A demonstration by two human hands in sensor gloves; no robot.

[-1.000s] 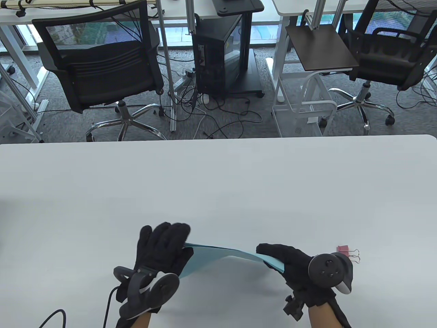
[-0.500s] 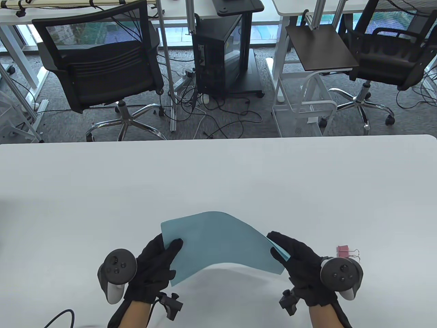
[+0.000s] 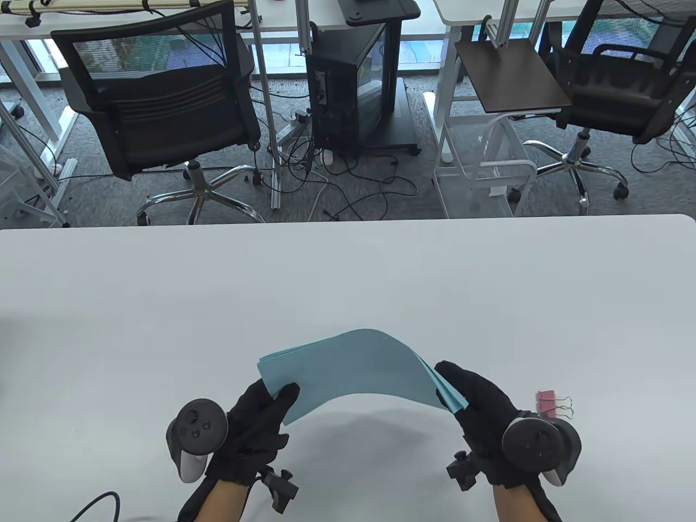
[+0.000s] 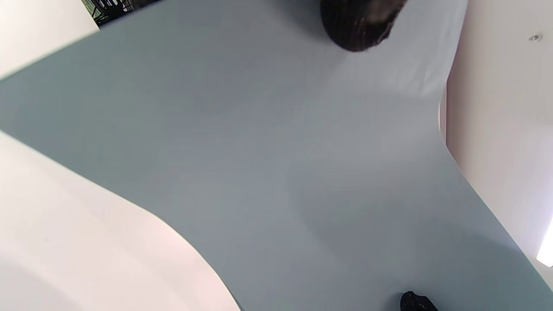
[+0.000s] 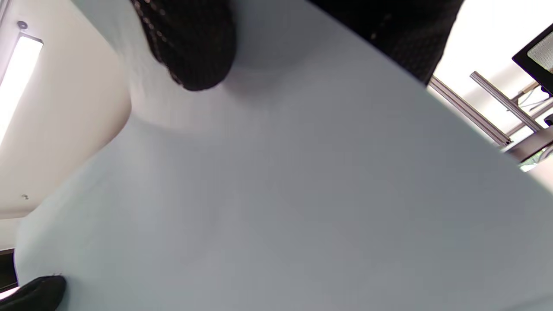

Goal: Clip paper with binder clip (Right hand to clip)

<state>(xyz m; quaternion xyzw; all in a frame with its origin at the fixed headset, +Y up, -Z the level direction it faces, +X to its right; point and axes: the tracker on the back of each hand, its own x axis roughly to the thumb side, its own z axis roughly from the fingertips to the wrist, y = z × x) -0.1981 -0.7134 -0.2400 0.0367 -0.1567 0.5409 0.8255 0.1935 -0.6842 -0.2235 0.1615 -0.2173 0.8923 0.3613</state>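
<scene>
A stack of light blue paper (image 3: 353, 367) is held up off the white table (image 3: 348, 283), bowed upward in the middle. My left hand (image 3: 269, 399) grips its left edge, thumb on top. My right hand (image 3: 454, 389) grips its right edge, where several sheet edges show. A pink binder clip (image 3: 549, 403) with wire handles lies on the table just right of my right hand, untouched. The paper fills the left wrist view (image 4: 276, 172) and the right wrist view (image 5: 302, 194), with a gloved fingertip (image 5: 190, 47) on it.
A black cable (image 3: 92, 503) runs along the table's near left edge. Beyond the far edge stand office chairs (image 3: 163, 109), a computer tower (image 3: 353, 81) and a white wire cart (image 3: 484, 168).
The paper went from edge-on and low to lifted and facing up, then bowed higher. My left hand turned over, tracker now to the left. The clip has not moved.
</scene>
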